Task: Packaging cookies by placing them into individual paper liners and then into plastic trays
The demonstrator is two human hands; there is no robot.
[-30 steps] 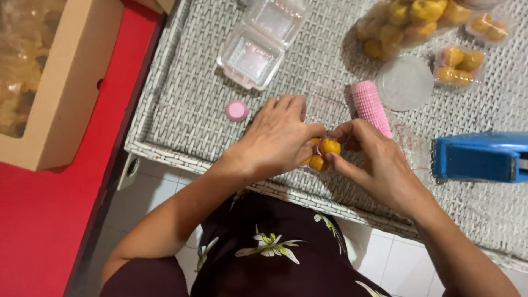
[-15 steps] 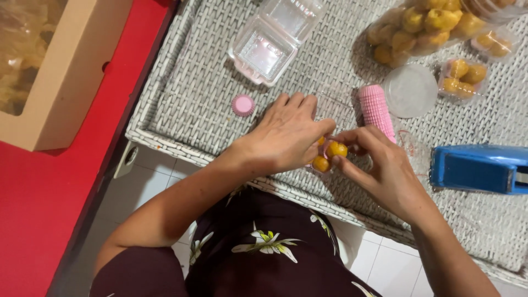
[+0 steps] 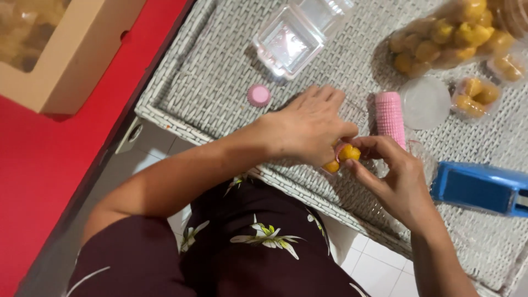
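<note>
Yellow pastry pinched between left hand and right hand, fingers closed on it, above wicker table

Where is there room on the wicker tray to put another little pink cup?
Bare weave lies left of the pink cup, toward the tray rim, and between that cup and the open clear box. It is crowded on the right: cup stack, lid, pastry bag, blue stapler, both hands.
</note>
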